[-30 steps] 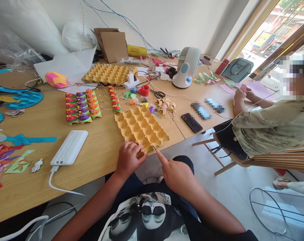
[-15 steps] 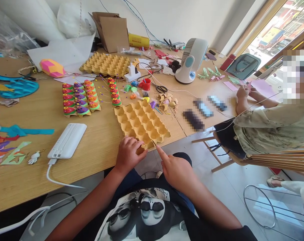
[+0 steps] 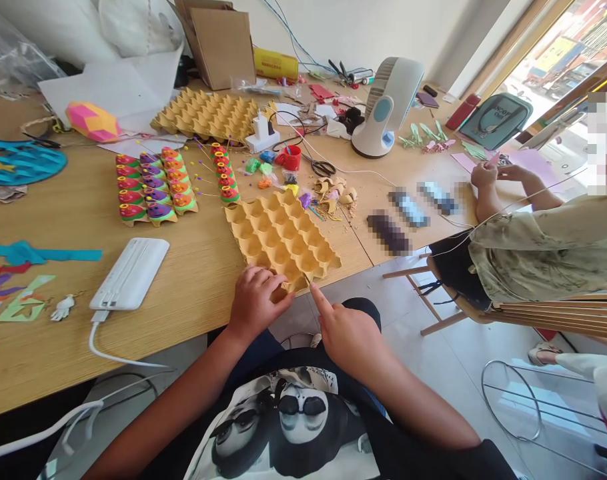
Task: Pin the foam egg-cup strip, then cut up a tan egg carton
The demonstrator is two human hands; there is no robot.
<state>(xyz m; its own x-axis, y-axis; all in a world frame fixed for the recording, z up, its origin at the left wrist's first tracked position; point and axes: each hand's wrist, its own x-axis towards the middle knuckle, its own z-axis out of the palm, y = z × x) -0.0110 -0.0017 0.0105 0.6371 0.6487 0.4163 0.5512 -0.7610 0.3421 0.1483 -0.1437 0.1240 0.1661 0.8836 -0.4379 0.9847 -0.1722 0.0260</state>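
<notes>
A tan pulp egg tray [image 3: 283, 230] lies at the table's front edge, its near side jutting slightly over. My left hand [image 3: 256, 300] grips its near left corner, fingers bent over the rim and thumb along the front. At the near edge, right of that hand, my right hand [image 3: 351, 333] is closed with the forefinger stretched forward. From under that fingertip the thin blade of a small knife [image 3: 307, 278] shows against the tray; its handle is hidden in my palm.
Painted egg-carton pieces [image 3: 153, 187] stand left of the tray. Beyond are another egg tray [image 3: 208, 115], a red cup [image 3: 289, 158], scissors [image 3: 323, 168] and a white fan [image 3: 386, 110]. A power bank [image 3: 131, 273] lies left. At right, another person's hands [image 3: 498, 175] hold pink paper.
The view has shifted slightly. My hands keep their hold at the tray's near edge, with the blade in about the same place. The other person's hands have moved slightly.
</notes>
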